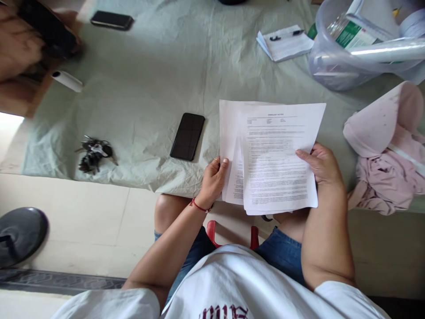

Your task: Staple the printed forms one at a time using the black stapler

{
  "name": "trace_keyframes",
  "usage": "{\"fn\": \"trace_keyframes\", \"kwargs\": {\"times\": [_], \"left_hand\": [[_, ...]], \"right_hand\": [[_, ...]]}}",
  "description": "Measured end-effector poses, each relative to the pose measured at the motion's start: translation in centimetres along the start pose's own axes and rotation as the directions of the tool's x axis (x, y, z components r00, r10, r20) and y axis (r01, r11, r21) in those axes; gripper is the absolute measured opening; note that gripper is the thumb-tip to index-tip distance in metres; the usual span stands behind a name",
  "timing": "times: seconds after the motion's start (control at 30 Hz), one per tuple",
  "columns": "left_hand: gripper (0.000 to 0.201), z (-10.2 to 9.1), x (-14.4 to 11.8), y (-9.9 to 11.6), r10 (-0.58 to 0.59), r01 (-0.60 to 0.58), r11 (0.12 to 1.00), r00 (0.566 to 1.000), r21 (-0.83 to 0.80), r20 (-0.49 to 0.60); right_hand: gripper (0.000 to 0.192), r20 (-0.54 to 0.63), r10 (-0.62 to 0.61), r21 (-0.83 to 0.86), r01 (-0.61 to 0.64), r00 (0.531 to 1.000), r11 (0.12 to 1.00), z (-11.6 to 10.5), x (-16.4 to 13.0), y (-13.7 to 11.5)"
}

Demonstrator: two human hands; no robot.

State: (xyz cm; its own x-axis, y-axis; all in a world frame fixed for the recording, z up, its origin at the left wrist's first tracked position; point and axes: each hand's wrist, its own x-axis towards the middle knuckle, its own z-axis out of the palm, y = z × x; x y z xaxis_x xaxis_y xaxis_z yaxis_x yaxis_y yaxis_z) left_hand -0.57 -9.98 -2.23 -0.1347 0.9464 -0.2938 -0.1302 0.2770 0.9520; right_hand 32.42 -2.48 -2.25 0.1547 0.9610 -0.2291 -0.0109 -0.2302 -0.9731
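You have a thin stack of printed sheets (277,164) held over your lap, its top half lying over the near edge of the table. These pages are light, limp and easily creased; fanned as they are, they will probably slide on one another, so pinch them at the side margins and keep both edges supported, or the middle will sag.

Your left hand (214,177) grips the left edge of the back sheets, thumb on top near the margin and fingers curled behind, wrist bent up, with a red thread bracelet (200,207) showing. Your right hand (320,166) clasps the right edge of the front page, thumb laid flat across the print and fingers hidden underneath; that forearm comes up steeply from your right knee. Both hands are closed on the paper, neither one loose.

Just beyond your left hand, a dark smartphone (187,136) lies face up on the wrinkled pale green cloth (139,88). Further left is a bunch of keys (94,153). To your right sits a pink bundle of fabric (388,150). At the far side are a clear plastic tub (328,66), a notepad with a pen (285,42), a second phone (112,20) and a small white cylinder (67,81). Another person's hand (20,44) is at the far left corner, blurred.
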Motion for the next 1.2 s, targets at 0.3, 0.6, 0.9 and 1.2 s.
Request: {"fn": "trace_keyframes", "kwargs": {"times": [0.3, 0.6, 0.9, 1.2], "left_hand": [[0.061, -0.4, 0.1, -1.8, 0.206, -0.204, 0.964, 0.978, 0.173, 0.007], [0.030, -0.3, 0.1, -0.8, 0.141, -0.143, 0.980, 0.990, 0.139, 0.027], [0.042, -0.1, 0.7, -1.6, 0.025, -0.020, 0.998, 0.996, 0.060, -0.082], [0.049, 0.0, 0.3, -0.4, 0.101, -0.100, 0.994, 0.994, 0.041, -0.039]], "right_hand": [[0.058, -0.054, -0.087, 0.040, 0.089, 0.995, 0.995, -0.2, 0.2, -0.6], [0.052, -0.044, -0.209, 0.089, 0.213, 0.977, 0.973, 1.1, 0.6, -0.4], [0.046, -0.052, -0.196, 0.056, 0.199, 0.979, 0.978, 1.6, 0.7, 0.0], [0.049, -0.037, -0.133, -0.033, 0.132, 0.990, 0.991, -0.1, 1.1, 0.9]]}}
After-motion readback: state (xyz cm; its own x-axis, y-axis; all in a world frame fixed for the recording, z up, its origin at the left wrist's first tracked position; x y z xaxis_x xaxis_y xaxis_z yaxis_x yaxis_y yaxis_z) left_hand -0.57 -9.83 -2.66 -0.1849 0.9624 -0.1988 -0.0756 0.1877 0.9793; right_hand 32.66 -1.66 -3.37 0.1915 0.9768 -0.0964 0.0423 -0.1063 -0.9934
